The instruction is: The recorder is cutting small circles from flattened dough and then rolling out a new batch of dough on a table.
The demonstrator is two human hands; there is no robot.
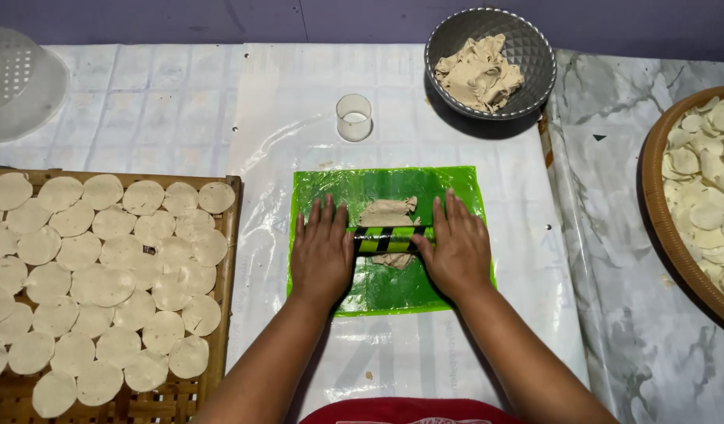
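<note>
head view: left hand and right hand lie flat, fingers extended, palms pressing each end of one green-and-black rolling pin across one dough piece on one green plastic sheet.

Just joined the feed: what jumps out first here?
The bright green sheet at centre, where the left hand and right hand press a striped roller over dough. Left, a bamboo tray packed with pale dough discs; a dough bowl sits behind.
</note>
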